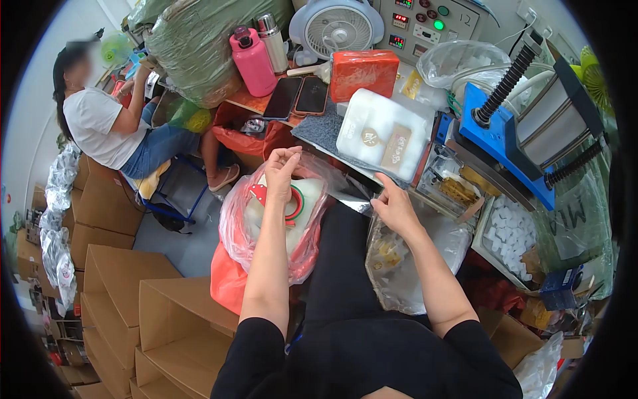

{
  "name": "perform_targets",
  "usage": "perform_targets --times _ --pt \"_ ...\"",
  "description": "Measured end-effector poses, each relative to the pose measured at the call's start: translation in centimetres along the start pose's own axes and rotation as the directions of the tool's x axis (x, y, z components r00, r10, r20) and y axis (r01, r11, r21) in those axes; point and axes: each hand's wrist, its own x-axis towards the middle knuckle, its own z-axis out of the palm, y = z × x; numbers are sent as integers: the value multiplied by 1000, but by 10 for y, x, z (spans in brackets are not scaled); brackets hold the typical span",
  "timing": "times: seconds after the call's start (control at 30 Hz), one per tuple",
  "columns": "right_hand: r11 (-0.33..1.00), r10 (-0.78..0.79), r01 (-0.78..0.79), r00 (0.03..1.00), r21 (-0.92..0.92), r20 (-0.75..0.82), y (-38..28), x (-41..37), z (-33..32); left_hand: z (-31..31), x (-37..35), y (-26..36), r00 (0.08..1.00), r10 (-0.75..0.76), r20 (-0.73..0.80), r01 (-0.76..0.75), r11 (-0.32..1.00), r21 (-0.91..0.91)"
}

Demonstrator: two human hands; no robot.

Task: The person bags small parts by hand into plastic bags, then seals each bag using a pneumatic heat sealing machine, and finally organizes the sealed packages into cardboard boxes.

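Note:
My left hand (282, 174) is closed in a pinch above an open pink plastic bag (232, 226). A thin, shiny piece of clear plastic film (352, 201) stretches between my two hands over my lap. My right hand (395, 207) grips the film's right end near the thumb, its index finger pointing forward. Inside the pink bag sit a white bundle (307, 193) and a red-and-green ring-shaped item (296, 205), partly hidden by my left forearm. Just beyond my right hand, a white packet with printed labels (382, 130) lies on a grey mat (316, 136).
A blue press-like machine (495, 143) stands right, beside a bin of small white pieces (508, 236). A clear plastic-lined container (425, 272) is below my right forearm. Phones (282, 98), a pink bottle (254, 63) and a fan (337, 30) stand behind. Cardboard boxes (179, 312) and a seated person (109, 126) are left.

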Motion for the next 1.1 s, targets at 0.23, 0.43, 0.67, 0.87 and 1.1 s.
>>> perform_targets --times 0.23,0.43,0.67,0.87,1.1 --pt "994 6 -3 1000 110 -27 -12 -4 -1 -15 5 6 981 -178 -77 174 983 -56" --pt "993 27 -26 1000 118 -13 -9 -2 -5 -17 13 10 996 -66 63 68 998 -18" --pt "998 12 -9 999 58 -43 -8 -3 -3 -5 22 15 949 -131 288 174 976 -130" --pt "997 49 -45 996 56 -73 -14 -3 -3 -2 25 0 971 -82 226 117 982 -146" --pt "992 125 -124 987 13 -104 -24 2 -2 -3 32 -13 980 -106 168 124 987 -99"
